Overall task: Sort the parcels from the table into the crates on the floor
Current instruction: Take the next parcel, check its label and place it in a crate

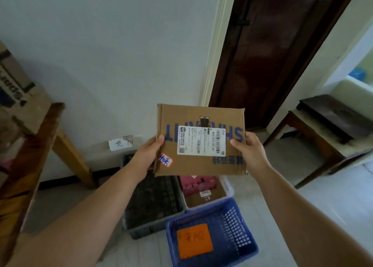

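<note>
I hold a flat brown cardboard parcel [201, 113] in the air with both hands, its white shipping label and blue print facing me upside down. My left hand [146, 156] grips its left edge near a small orange-rimmed sticker. My right hand [251, 150] grips its right edge. Below it on the floor stand three crates: a dark grey crate [151, 202], a white crate [229, 194] holding a pink parcel [198, 184] on a brown one, and a blue crate [226, 234] with an orange label inside.
The wooden table [30, 145] stands at the left with a large cardboard box [18, 97] on it. A white paper tag [119, 144] is stuck on the wall above the grey crate. A dark door [268, 50] is behind; a low wooden bench [323, 129] stands right.
</note>
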